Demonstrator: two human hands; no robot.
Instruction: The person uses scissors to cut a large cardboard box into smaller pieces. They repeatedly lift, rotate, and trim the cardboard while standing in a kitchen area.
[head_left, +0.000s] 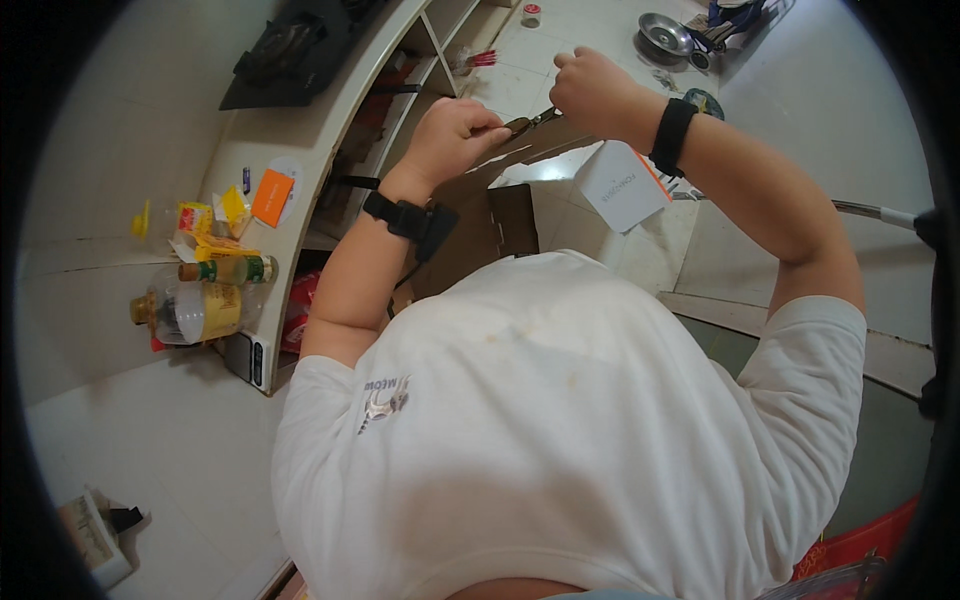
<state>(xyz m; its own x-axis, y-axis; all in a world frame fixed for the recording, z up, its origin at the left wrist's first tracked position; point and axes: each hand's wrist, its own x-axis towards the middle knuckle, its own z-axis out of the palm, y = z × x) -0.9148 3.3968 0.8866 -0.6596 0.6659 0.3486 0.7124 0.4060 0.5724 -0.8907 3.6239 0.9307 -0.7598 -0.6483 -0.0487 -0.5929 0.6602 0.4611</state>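
My left hand (459, 135) is raised at the upper middle, its thumb and fingers pinching the edge of a brown cardboard piece or the tip of a dark tool; the picture does not settle which. To its right my right hand (596, 90) is closed round the handle end of dark metal scissors (536, 120), whose blades reach toward my left fingers. The handles are mostly hidden by that hand. Below both hands stands an open cardboard box (461, 217), with a dark flap (514, 219) at its right. A white box (622, 187) with an orange edge lies right of it.
Along the left runs a white shelf unit (289, 157) bearing a glass bottle (225, 270), a large plastic jug (202, 311), yellow packets (217, 247) and an orange card (273, 197). On the floor beyond are a metal basin (666, 35) and a red-lidded jar (531, 16).
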